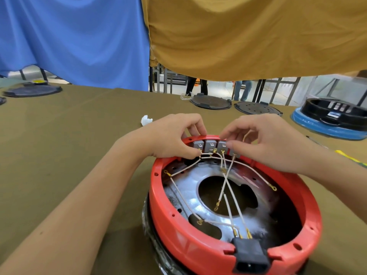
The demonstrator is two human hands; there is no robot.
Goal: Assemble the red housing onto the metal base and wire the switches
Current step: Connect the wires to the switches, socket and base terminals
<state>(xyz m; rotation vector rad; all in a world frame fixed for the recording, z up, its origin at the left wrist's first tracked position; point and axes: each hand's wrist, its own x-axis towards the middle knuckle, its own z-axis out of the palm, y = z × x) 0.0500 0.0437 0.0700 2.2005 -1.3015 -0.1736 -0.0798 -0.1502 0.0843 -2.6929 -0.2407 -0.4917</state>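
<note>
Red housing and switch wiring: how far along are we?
Done: the red housing already sits over the metal base, and the black power socket is in its notch. In hand: the left hand pinches a terminal at the switches; the right hand works beside it. Left: several white wires lie loose, with ring terminals unattached.

Blue curtain (75, 36) far left, mustard curtain (258, 36) far right, black lids (210, 101) far, blue-black unit (329, 118) right, paper wad (146, 120) centre.

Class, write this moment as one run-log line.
left hand: pinches wire terminal at switches | right hand: on switches | red housing: on metal base
</note>
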